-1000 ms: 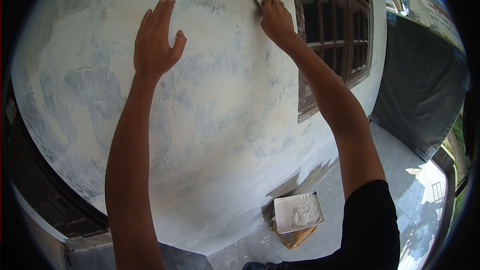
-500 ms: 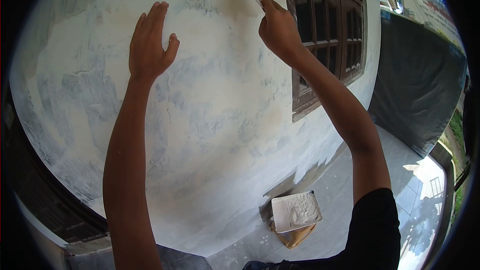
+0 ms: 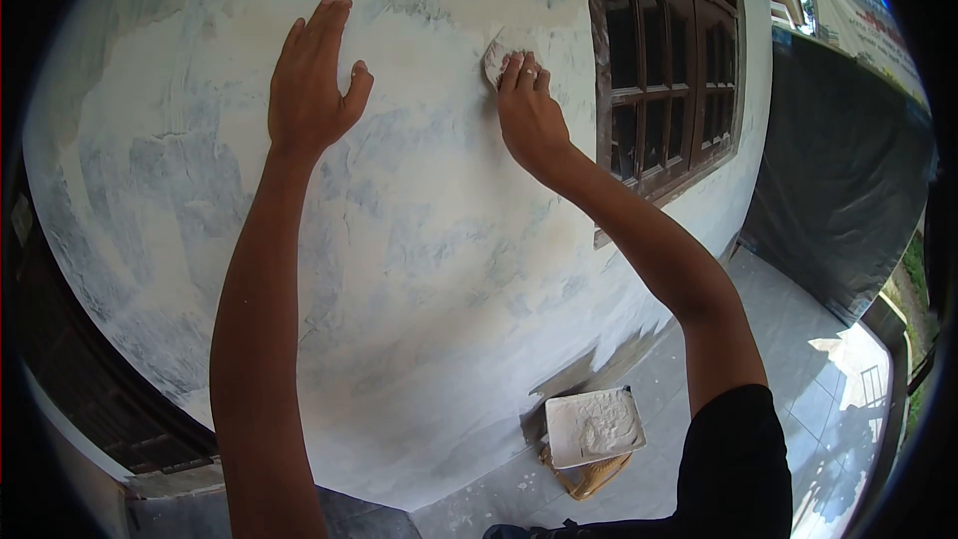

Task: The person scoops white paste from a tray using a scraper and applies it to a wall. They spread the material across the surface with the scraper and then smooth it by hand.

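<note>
We have one flat tool (image 3: 496, 58), smeared with pale paste, up at the fingertips of our right hand (image 3: 534, 120), with its face against the wall (image 3: 419, 175). Our right hand grasps this one tool, fingers over its back; we cannot make out its handle. Our left hand (image 3: 311, 90) is released and holds nothing, its fingers extended upward and its thumb spread to the side. It is raised in front of the same wall, well apart from the tool, but we cannot tell whether its palm touches the surface. That makes two hands and one tool between them.

The one wall lies behind both hands, patched in cream and bluish grey. To the right of our right hand is one brown window (image 3: 689, 70) with two leaves, each divided into several panes. Below our right hand, well apart from it, we see one pale rectangular tray (image 3: 565, 427) holding whitish paste, on top of one tan support (image 3: 591, 479) by the foot of the wall. Under these spreads the grey tiled floor (image 3: 659, 409). One black sleeve (image 3: 733, 459) covers our upper right arm. Farther to the right of our right hand hang one dark sheet (image 3: 838, 165) and, above it, one pale banner (image 3: 863, 25) with lettering too blurred to read.
</note>
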### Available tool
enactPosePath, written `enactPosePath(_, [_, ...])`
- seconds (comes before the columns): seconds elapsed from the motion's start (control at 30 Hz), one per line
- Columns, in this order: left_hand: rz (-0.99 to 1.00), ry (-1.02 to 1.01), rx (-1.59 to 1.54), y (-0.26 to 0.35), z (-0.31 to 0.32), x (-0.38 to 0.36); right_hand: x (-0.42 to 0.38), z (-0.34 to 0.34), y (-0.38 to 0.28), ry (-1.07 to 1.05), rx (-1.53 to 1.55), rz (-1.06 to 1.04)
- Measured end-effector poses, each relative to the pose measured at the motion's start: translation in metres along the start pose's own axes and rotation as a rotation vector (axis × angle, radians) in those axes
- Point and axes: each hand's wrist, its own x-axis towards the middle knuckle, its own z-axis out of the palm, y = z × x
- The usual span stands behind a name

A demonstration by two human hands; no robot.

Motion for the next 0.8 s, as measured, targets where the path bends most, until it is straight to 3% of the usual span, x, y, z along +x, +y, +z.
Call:
enactPosePath(0.1, [-0.001, 0.01, 0.002, 0.0, 0.001, 0.001, -0.077, -0.04, -0.024, -0.11, 0.558, 0.036])
enactPosePath(0.17, [-0.008, 0.016, 0.007, 0.001, 0.0, 0.002, -0.081, -0.065, -0.014, -0.137, 0.651, 0.001])
enactPosePath(0.23, [-0.002, 0.0, 0.013, 0.003, -0.001, 0.001, -0.061, -0.085, 0.003, -0.03, 0.753, 0.07])
enactPosePath(0.4, [-0.002, -0.001, 0.007, 0.001, 0.001, 0.0, 0.056, -0.045, 0.045, 0.421, 0.444, 0.1])
enactPosePath(0.53, [-0.013, -0.003, 0.001, 0.001, 0.0, 0.0, 0.115, -0.009, 0.042, 0.47, 0.103, 0.085])
enactPosePath(0.63, [-0.001, -0.006, 0.011, 0.0, 0.001, 0.0, 0.114, 0.014, 0.041, 0.437, 0.083, 0.098])
enactPosePath(0.77, [-0.005, -0.014, -0.016, -0.001, 0.002, -0.003, 0.044, 0.026, 0.039, 0.14, -0.022, 0.049])
enactPosePath(0.8, [0.002, -0.01, -0.006, -0.001, 0.001, -0.002, 0.015, 0.021, 0.034, 0.042, 0.131, 0.098])
